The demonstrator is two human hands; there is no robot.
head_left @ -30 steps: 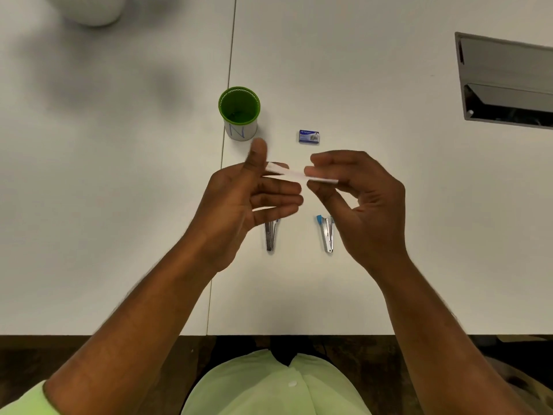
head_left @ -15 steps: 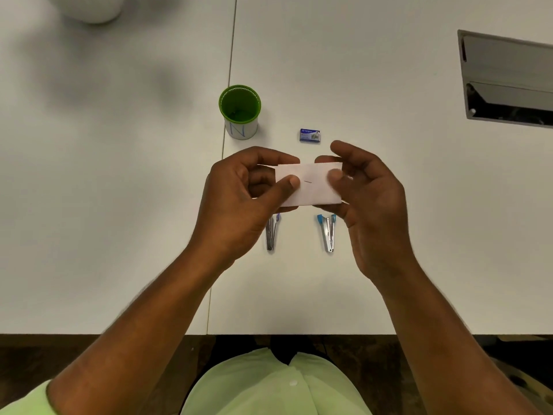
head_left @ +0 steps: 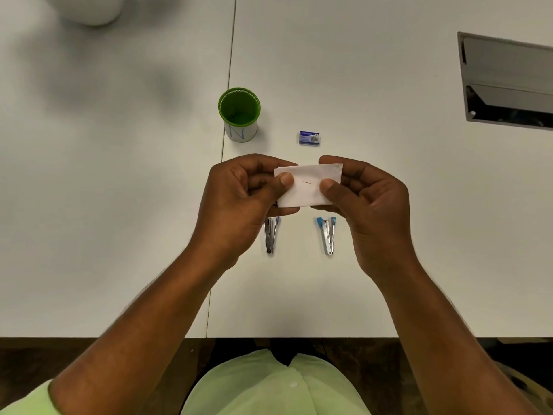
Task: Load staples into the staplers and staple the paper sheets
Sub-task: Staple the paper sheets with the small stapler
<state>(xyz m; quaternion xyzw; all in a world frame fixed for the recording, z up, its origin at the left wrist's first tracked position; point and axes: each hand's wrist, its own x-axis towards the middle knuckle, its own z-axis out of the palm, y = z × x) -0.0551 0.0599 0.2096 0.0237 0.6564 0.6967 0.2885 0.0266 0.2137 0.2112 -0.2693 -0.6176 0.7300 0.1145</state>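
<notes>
Head view: folded paper (head_left: 308, 187) pinched between left hand (head_left: 236, 205) and right hand (head_left: 368, 205), held above table (head_left: 419, 235); one staple visible at centre, so stapling appears done. Two staplers (head_left: 327, 235) lie beneath, untouched. Staple box (head_left: 309, 138) closed, beside green cup (head_left: 239, 113).

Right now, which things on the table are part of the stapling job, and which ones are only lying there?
Part of the job:
- folded paper, held by left hand and right hand, a staple already in it
- left stapler
- right stapler
- staple box

Only lying there:
- green cup
- white object at the far edge
- recessed panel in the table
</notes>
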